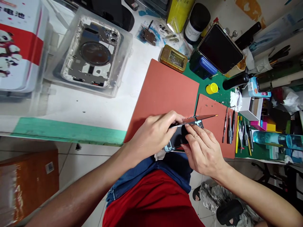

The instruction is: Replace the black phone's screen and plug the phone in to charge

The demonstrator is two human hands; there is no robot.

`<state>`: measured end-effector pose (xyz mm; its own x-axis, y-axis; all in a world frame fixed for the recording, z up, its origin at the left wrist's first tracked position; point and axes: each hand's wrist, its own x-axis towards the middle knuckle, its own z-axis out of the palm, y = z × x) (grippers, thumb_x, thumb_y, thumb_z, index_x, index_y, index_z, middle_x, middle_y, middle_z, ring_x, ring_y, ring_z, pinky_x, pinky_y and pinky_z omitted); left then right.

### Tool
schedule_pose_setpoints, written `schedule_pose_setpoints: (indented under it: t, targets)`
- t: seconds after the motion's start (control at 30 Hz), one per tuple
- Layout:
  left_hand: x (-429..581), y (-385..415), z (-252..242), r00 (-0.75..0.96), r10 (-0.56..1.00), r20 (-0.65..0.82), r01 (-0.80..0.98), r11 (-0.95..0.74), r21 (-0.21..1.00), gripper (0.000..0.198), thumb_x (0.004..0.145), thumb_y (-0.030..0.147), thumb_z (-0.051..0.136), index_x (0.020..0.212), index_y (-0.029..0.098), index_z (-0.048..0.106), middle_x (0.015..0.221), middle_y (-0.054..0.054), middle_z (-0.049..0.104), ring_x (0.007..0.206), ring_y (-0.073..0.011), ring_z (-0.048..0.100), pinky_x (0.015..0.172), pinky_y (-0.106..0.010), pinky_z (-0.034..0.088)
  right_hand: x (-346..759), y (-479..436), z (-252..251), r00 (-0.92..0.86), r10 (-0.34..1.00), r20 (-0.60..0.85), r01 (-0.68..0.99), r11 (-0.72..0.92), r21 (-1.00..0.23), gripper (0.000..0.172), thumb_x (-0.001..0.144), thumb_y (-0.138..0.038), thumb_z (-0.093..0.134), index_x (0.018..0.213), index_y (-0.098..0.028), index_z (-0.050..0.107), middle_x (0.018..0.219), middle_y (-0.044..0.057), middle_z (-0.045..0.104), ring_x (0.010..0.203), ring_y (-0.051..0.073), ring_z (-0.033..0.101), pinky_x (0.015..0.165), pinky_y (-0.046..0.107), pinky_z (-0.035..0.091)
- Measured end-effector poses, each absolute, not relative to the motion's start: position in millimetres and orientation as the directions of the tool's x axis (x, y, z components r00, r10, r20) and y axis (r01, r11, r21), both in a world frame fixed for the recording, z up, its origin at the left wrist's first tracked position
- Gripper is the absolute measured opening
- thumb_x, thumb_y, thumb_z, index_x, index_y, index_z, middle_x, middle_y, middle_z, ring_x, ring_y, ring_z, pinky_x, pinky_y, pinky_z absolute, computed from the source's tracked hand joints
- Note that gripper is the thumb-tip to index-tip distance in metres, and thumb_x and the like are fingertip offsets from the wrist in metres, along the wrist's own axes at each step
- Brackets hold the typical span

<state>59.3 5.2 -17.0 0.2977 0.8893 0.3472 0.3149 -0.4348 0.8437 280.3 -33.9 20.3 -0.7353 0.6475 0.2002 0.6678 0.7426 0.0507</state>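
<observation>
My left hand (155,132) is closed on a thin glossy phone screen (201,118), seen nearly edge-on and tilted up. Below it is an opened phone body (179,136) with a black inside, a pale blue rim and camera lenses at its far right corner. Over the right part of this body lies my right hand (204,149), its fingers bent together and its thumb by the near edge. Fingertips of that hand reach under the screen, and what they touch there is partly hidden. Both phone parts are near the table's front edge, above my lap.
Two red-brown mats (165,88) lie on the table. Screwdrivers and tweezers (229,127) line the right side. Behind stand a gold tin (174,58), a yellow cap (211,88) and a propped phone (220,48). A clear box (118,75) holds another phone housing (93,55) at left.
</observation>
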Motion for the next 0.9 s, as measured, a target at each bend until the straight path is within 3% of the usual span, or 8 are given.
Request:
schedule_pose_setpoints:
  t: [0.2,0.33,0.47,0.67,0.8,0.9]
  targets:
    - [59.2,4.7,-16.9,0.302,0.889,0.343,0.323,-0.434,0.841,0.016,0.101,0.007,0.062,0.109,0.021,0.062,0.117,-0.002,0.083,0.103,-0.0170,0.081,0.085,-0.028,0.064,285.2,-28.0,18.0,-0.747,0.638,0.187,0.638,0.767,-0.067,0.020,0.102,-0.013,0.061,0.120,-0.008,0.065,0.130,0.025,0.076,0.125,0.036,0.070,0.096,0.047,0.058]
    - [59.1,4.2,-16.7,0.296,0.889,0.348,0.340,-0.439,0.832,0.013,0.102,0.010,0.061,0.109,0.022,0.062,0.115,-0.002,0.083,0.099,-0.0170,0.082,0.081,-0.028,0.064,285.6,-25.9,16.1,-0.745,0.643,0.179,0.639,0.764,-0.083,0.022,0.102,-0.013,0.060,0.124,-0.009,0.064,0.131,0.024,0.076,0.128,0.034,0.069,0.099,0.047,0.058]
    - [58.8,3.9,-15.7,0.309,0.888,0.340,0.349,-0.439,0.828,0.015,0.102,0.008,0.059,0.109,0.021,0.063,0.118,-0.003,0.083,0.102,-0.0176,0.082,0.087,-0.030,0.065,285.7,-25.5,16.7,-0.747,0.641,0.176,0.632,0.767,-0.109,0.025,0.103,-0.012,0.057,0.127,-0.010,0.064,0.131,0.022,0.076,0.130,0.034,0.068,0.099,0.049,0.060]
    - [58.2,4.7,-16.3,0.309,0.884,0.350,0.336,-0.446,0.830,0.017,0.100,0.006,0.064,0.108,0.020,0.062,0.120,-0.003,0.083,0.103,-0.0178,0.082,0.087,-0.029,0.064,285.4,-24.0,16.3,-0.750,0.644,0.152,0.633,0.765,-0.119,0.027,0.103,-0.013,0.058,0.128,-0.004,0.064,0.133,0.027,0.074,0.129,0.036,0.068,0.099,0.050,0.061]
    - [58.0,4.2,-16.6,0.308,0.885,0.348,0.332,-0.443,0.832,0.018,0.100,0.006,0.063,0.109,0.021,0.062,0.120,-0.003,0.083,0.104,-0.0177,0.081,0.086,-0.029,0.064,286.5,-27.7,13.1,-0.762,0.621,0.186,0.615,0.783,-0.094,0.028,0.100,-0.010,0.063,0.127,-0.003,0.065,0.133,0.028,0.074,0.127,0.037,0.070,0.098,0.049,0.063]
    - [58.5,3.7,-16.2,0.303,0.890,0.339,0.324,-0.431,0.842,0.014,0.103,0.009,0.061,0.108,0.021,0.063,0.120,-0.004,0.083,0.104,-0.0179,0.082,0.087,-0.029,0.065,283.8,-33.5,18.3,-0.674,0.678,0.293,0.657,0.732,-0.181,0.027,0.098,-0.005,0.062,0.124,-0.009,0.069,0.128,0.023,0.078,0.119,0.034,0.075,0.094,0.048,0.065]
